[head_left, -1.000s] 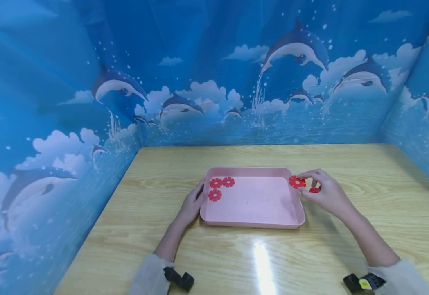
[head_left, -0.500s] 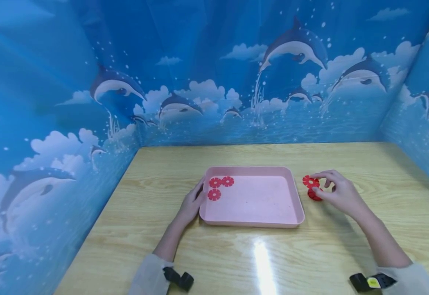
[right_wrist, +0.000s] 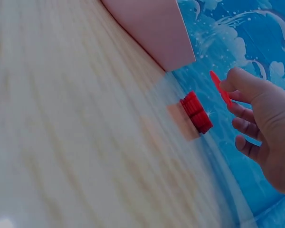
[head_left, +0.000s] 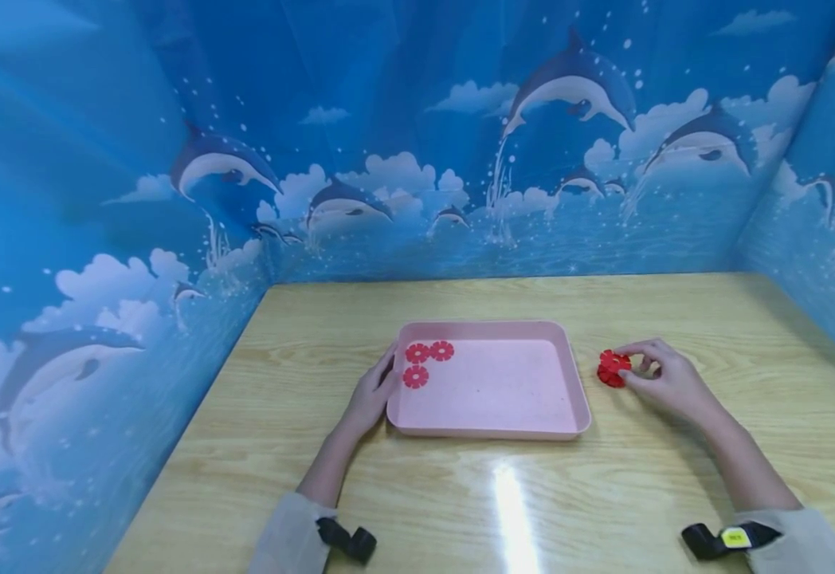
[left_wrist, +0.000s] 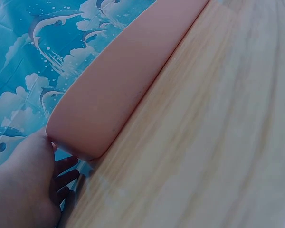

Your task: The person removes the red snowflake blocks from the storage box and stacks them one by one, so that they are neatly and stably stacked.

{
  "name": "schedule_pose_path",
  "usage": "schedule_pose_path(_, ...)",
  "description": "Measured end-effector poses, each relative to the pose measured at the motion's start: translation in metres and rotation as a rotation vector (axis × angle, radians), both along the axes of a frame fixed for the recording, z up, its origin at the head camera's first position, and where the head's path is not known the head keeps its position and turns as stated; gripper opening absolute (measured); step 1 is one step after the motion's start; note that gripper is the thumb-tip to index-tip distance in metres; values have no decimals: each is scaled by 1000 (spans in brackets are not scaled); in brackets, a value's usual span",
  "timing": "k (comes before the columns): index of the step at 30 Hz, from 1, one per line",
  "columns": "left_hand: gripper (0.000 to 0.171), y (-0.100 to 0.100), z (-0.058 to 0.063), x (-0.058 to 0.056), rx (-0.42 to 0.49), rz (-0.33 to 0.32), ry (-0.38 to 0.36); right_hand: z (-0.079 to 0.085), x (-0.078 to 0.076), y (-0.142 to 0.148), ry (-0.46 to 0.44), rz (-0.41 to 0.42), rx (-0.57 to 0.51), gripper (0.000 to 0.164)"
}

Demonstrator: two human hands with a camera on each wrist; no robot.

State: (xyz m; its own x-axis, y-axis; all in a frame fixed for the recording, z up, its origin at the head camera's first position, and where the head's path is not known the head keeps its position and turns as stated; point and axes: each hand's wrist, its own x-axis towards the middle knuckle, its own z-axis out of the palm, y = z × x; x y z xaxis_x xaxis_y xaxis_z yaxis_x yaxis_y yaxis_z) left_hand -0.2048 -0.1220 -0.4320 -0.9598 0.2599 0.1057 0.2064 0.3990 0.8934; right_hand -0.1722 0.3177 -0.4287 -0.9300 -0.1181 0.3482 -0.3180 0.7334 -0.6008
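Note:
My right hand (head_left: 664, 379) pinches a red notched plastic disc (right_wrist: 221, 89) between thumb and fingertips. The disc is close over a short stack of similar red discs (right_wrist: 196, 113), which sits on the table to the right of the pink tray (head_left: 503, 391). In the head view, the held disc overlaps the stack. At the tray's left side, my left hand (head_left: 370, 399) holds the wall, with the thumb side at the rim and the fingers lower down beside the corner. Inside the tray, three red discs (head_left: 415, 376) lie flat in the far left corner.
The light wooden table (head_left: 303, 359) reaches back to a blue dolphin-print curtain (head_left: 403, 199), which also rises along the left and right sides. A bright glare (head_left: 511, 510) shows on the tabletop in front of the tray.
My right hand has moved from the tray's right rim rightward and down to the stack, carrying the pinched disc. The left hand and the tray have stayed in place.

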Motion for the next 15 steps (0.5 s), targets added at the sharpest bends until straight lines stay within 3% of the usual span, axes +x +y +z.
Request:
schedule_pose_path(2, 48, 2, 8, 5, -9, 0, 4, -3, 0, 2, 5, 10, -12, 29)
schedule_pose_path(10, 48, 2, 12, 8, -3, -5, 1, -13, 0, 8, 13, 33, -11, 30)
schedule_pose_path(13, 48, 2, 11, 7, -3, -6, 1, -14, -1, 9, 12, 37, -9, 31)
schedule_pose_path(15, 48, 0, 3, 2, 7, -6, -3, -16, -1, 10, 6, 39, -12, 32)
